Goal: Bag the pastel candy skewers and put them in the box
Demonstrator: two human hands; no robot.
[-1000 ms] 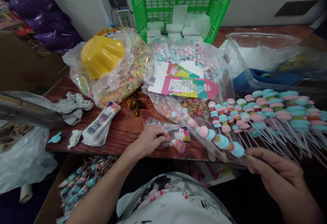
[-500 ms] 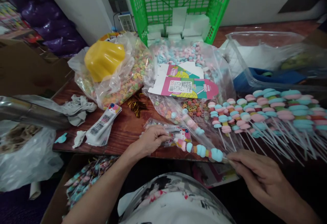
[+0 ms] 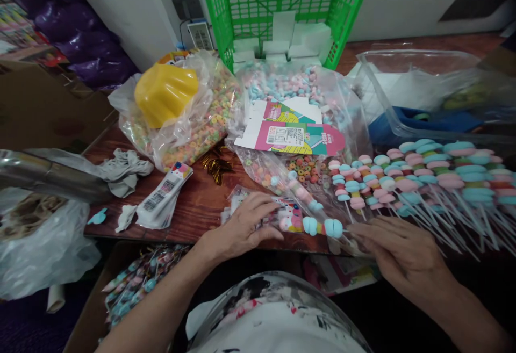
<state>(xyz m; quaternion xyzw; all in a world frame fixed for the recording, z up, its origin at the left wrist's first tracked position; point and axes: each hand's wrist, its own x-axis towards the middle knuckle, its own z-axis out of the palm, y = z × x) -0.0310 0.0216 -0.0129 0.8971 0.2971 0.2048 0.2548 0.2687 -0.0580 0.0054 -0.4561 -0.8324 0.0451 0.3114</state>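
Pinched in my right hand (image 3: 397, 248) is the stick of a candy skewer (image 3: 333, 228), lying nearly level with its sweets pointing left. Blue and yellow-orange pieces show on it; its left end meets a printed clear packet (image 3: 291, 217), and I cannot tell how much is inside. My left hand (image 3: 245, 224) lies over the packets at the table's front edge, thumb and fingers apart around the packet's near part. Just behind the skewer, another candy skewer (image 3: 303, 194) lies on clear plastic. Many finished-looking skewers (image 3: 427, 173) are piled to the right of my right hand.
Bags of ring candies (image 3: 197, 146) and pink-blue candies (image 3: 278, 84) stand behind, with printed cards (image 3: 298, 135) on top. A green crate (image 3: 209, 9) is at the back. Left are stacked labels (image 3: 161, 200) and gold ties (image 3: 216, 166). Below sits a box of wrapped skewers (image 3: 141, 278).
The skewer has moved left and slightly away from me, its pink end now out of sight at the packet. My right hand moved with it; my left fingers have spread from a pinch.
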